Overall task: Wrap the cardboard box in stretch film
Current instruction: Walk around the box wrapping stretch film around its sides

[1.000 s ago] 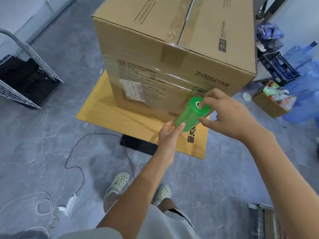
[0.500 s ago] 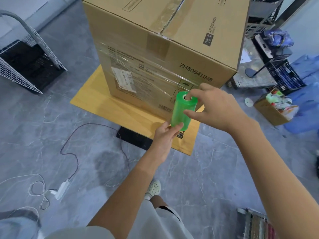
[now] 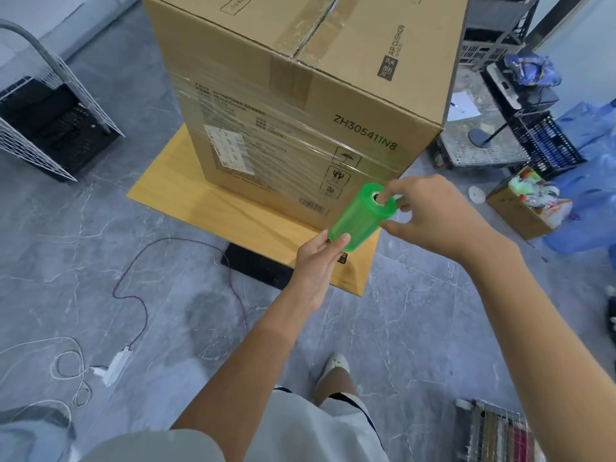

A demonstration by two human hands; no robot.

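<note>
A probably light, slick green cylindrical stretch-film roll (image 3: 358,223) is being pinched by its ends between the left hand (image 3: 316,261) and the right hand (image 3: 430,216).

Cardboard box (image 3: 300,95): large, brown, upright on a yellow board (image 3: 173,181); top seam taped; side printed "ZH305411N8".
Stretch film (image 3: 266,141): clear, wrinkled band over the box's near side, covering the label.
Film roll (image 3: 360,221): green, tilted, by the box's lower right corner; left hand (image 3: 316,261) grips the low end, right hand (image 3: 430,215) the high end.
</note>
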